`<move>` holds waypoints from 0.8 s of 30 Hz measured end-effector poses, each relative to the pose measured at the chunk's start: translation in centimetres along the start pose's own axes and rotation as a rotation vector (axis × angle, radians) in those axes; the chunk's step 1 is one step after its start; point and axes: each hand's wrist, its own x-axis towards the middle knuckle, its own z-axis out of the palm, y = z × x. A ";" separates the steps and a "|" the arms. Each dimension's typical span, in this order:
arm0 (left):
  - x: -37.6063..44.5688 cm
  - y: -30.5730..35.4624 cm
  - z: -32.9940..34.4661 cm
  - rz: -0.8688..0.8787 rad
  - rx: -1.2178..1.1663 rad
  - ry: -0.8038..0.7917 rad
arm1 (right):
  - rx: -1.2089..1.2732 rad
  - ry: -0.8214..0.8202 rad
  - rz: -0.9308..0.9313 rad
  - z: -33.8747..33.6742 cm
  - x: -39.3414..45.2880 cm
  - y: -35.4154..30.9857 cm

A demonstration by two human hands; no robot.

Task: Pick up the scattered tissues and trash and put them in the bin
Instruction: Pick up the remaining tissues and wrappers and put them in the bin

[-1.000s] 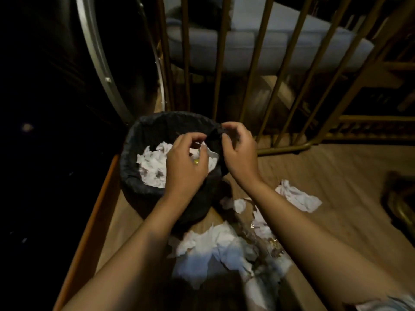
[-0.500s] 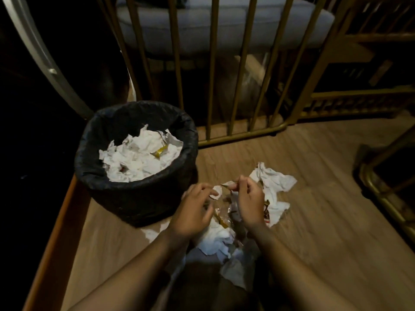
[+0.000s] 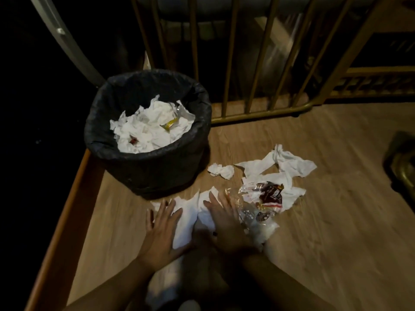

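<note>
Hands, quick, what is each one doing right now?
Left hand: open, flat on the tissues, holding nothing.
Right hand: open, spread on the tissues, holding nothing.

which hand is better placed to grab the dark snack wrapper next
Right. The right hand lies open on the tissues, its fingers just beside the clear plastic that the dark snack wrapper lies on. The left hand is spread flat further left, with the right hand between it and the wrapper.
</note>
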 end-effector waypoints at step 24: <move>1.4 -0.4 0.3 0.067 -0.167 0.150 | 0.491 0.303 0.239 -2.1 -1.0 -1.9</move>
